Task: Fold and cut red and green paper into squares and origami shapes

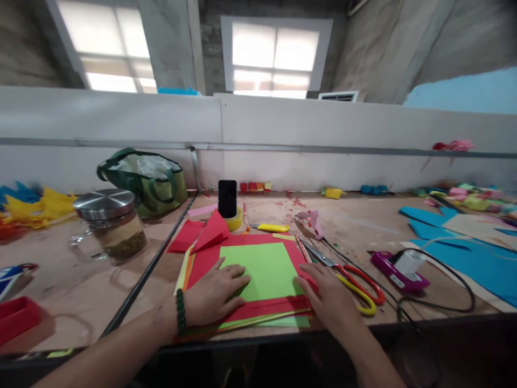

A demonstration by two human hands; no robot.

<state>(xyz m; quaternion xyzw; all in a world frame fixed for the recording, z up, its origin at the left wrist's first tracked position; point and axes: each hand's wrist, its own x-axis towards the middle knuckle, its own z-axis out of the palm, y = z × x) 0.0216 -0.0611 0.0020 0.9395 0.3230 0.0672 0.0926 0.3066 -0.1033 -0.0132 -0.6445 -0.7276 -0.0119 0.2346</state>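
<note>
Green sheet (258,269) atop red paper (264,309), between hands; looks light, thin, easily creased, best lifted by edges; left hand (218,291) spread flat across left side, right hand (329,293) resting at right edge, neither pinching

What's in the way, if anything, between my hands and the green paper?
Nothing visible. Your left hand has fingers on the green paper, and your right hand reaches its right edge, over the red paper beneath. The scissors lie beyond your right hand, not in between.
</note>
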